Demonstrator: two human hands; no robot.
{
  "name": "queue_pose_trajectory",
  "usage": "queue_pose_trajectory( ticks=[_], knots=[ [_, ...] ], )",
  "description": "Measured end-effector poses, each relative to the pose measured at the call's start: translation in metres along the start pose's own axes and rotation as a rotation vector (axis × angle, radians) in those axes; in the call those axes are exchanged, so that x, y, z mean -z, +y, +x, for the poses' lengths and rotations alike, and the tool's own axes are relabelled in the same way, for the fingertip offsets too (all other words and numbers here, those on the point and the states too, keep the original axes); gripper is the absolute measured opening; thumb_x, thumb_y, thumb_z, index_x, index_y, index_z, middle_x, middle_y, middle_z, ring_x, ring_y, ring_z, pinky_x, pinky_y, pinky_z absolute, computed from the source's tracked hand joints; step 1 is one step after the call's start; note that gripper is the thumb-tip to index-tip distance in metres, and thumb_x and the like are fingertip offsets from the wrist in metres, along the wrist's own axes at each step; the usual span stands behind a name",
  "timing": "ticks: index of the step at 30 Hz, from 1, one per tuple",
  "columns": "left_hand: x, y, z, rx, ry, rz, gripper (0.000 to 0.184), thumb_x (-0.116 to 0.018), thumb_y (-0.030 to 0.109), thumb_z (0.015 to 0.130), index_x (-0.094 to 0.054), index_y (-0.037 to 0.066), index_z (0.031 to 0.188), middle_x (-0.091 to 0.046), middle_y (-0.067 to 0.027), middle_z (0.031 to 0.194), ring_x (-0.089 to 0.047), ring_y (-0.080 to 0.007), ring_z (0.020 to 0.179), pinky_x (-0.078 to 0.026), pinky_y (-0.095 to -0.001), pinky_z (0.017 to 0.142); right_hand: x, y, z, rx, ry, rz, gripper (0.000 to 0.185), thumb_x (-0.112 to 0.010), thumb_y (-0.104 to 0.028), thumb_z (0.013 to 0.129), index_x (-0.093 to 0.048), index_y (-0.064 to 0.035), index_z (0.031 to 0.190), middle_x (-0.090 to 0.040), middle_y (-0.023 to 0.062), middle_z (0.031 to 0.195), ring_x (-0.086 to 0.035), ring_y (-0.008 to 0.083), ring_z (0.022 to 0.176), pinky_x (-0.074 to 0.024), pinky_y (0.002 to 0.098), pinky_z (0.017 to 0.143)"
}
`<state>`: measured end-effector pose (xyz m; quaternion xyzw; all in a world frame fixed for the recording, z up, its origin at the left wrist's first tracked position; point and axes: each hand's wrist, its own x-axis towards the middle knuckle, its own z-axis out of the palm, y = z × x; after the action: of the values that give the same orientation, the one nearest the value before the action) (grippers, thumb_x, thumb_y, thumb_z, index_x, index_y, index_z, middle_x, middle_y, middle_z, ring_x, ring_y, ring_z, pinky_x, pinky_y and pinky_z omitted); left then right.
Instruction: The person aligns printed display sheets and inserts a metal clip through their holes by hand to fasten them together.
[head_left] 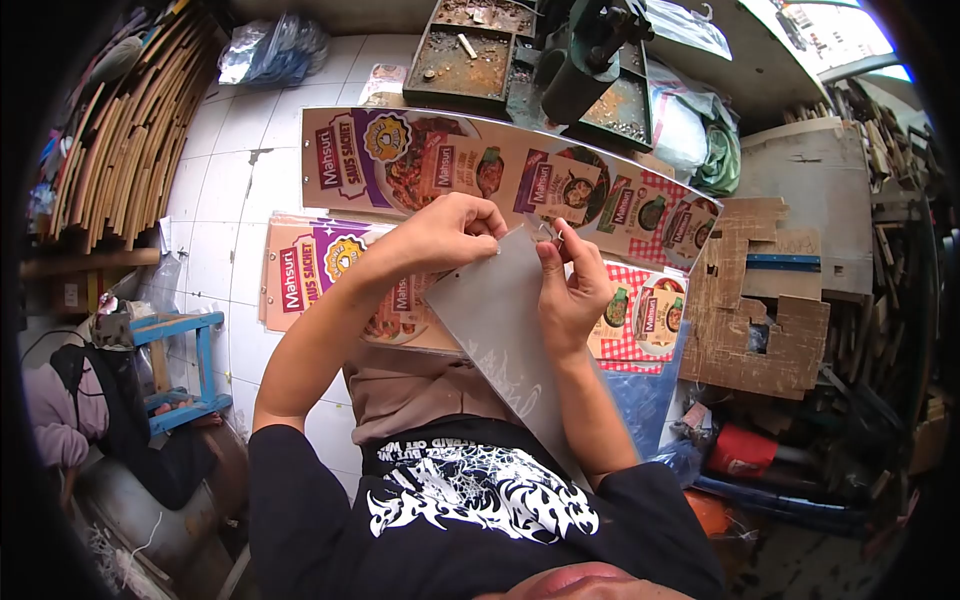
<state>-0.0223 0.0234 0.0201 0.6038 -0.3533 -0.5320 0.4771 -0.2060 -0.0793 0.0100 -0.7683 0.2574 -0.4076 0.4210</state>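
Observation:
A long grey sheet [490, 320] slants across my lap, its upper end between my hands. My left hand [450, 235] is closed in a pinch at the sheet's upper left edge, with a tiny pale bit at the fingertips. On the other side, my right hand [573, 285] pinches near the top corner, where a small shiny wire-like loop [547, 233] shows at the fingers. Beneath both hands lie printed "Mahsuri" sauce banners: a long one [400, 150] across the back and a stack of shorter ones [300, 265] nearer me.
A dark metal machine [580, 70] with rusty trays [465, 65] stands ahead. Stacked boards [130, 130] lean at far left, above a blue stool frame [205, 360]. Cut cardboard [750, 340] lies at right, beside a blue plastic sheet [640, 395]. Plastic bags [270, 50] sit on the tiles.

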Motion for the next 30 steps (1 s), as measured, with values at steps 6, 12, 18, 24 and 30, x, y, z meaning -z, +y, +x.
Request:
queue_pose_trajectory(
  ticks=[6, 12, 18, 24, 30],
  knots=[
    [-0.002, 0.009, -0.001, -0.025, -0.016, 0.155, 0.015, -0.07, 0.01, 0.091, -0.066, -0.001, 0.1, -0.065, 0.0001, 0.082, -0.057, -0.0054, 0.07, -0.045, -0.022, 0.06, -0.001, 0.001, 0.0, 0.011, 0.01, 0.014, 0.032, -0.075, -0.002, 0.091, -0.072, 0.0021, 0.122, -0.071, 0.0121, 0.098, -0.069, 0.0182, 0.083, -0.0555, 0.0302, 0.075],
    [0.007, 0.005, 0.0, 0.046, -0.056, -0.102, 0.018, -0.072, 0.01, 0.09, -0.067, 0.0, 0.103, -0.065, 0.0005, 0.085, -0.057, -0.0049, 0.077, -0.046, -0.0241, 0.065, -0.001, 0.001, 0.0, 0.014, -0.003, 0.023, 0.032, -0.075, -0.001, 0.091, -0.072, 0.0011, 0.123, -0.072, 0.0129, 0.099, -0.07, 0.0187, 0.085, -0.0559, 0.0302, 0.076],
    [0.003, 0.001, 0.0, -0.049, -0.033, 0.009, 0.022, -0.073, 0.012, 0.088, -0.066, -0.004, 0.102, -0.066, -0.0026, 0.081, -0.061, -0.0073, 0.077, -0.049, -0.0279, 0.065, -0.002, 0.002, 0.0, -0.001, 0.005, 0.029, 0.031, -0.074, 0.0, 0.091, -0.072, 0.0007, 0.122, -0.071, 0.0128, 0.099, -0.071, 0.0185, 0.084, -0.0563, 0.0301, 0.075],
    [-0.003, 0.017, -0.007, -0.008, -0.035, 0.182, 0.022, -0.075, 0.018, 0.094, -0.063, 0.0, 0.1, -0.062, 0.0017, 0.082, -0.054, -0.0038, 0.074, -0.043, -0.0233, 0.064, -0.002, 0.001, 0.0, 0.015, -0.001, 0.021, 0.03, -0.074, 0.001, 0.09, -0.072, 0.0004, 0.12, -0.071, 0.0121, 0.098, -0.07, 0.0176, 0.083, -0.0557, 0.0295, 0.073],
    [0.0, -0.003, 0.001, -0.073, -0.035, -0.007, 0.013, -0.066, 0.012, 0.098, -0.063, 0.0, 0.101, -0.062, 0.0015, 0.083, -0.054, -0.0039, 0.076, -0.043, -0.0228, 0.066, -0.002, -0.002, 0.001, -0.012, -0.011, 0.009, 0.029, -0.074, 0.001, 0.09, -0.073, 0.0, 0.119, -0.071, 0.0116, 0.097, -0.07, 0.0168, 0.081, -0.0548, 0.0294, 0.071]
  ],
)
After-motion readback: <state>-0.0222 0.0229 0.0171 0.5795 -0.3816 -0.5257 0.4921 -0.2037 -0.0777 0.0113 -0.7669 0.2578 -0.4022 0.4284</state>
